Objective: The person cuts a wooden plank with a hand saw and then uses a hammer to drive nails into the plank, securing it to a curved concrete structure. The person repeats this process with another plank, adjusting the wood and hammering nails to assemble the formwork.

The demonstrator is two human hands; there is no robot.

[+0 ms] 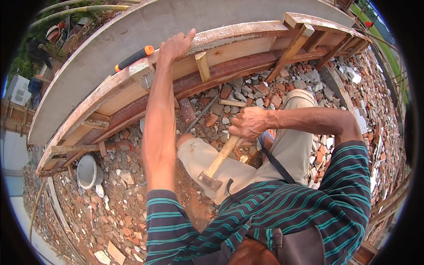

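My left hand [176, 45] reaches up and grips the top edge of a curved wooden form board [238, 46] that runs along a grey concrete slab [132, 31]. My right hand [248, 123] is closed around the wooden handle of a hammer [219, 160]. Its metal head [209, 180] hangs low, in front of my bent knee in beige trousers [291, 145]. A tool with an orange and black handle [134, 58] lies on the form's top just left of my left hand.
Broken brick and stone rubble [115, 207] covers the ground. Slanted wooden braces [291, 48] prop the form board. A pale bucket [88, 171] sits in the rubble at the left. More timber framing [388, 203] stands at the right edge.
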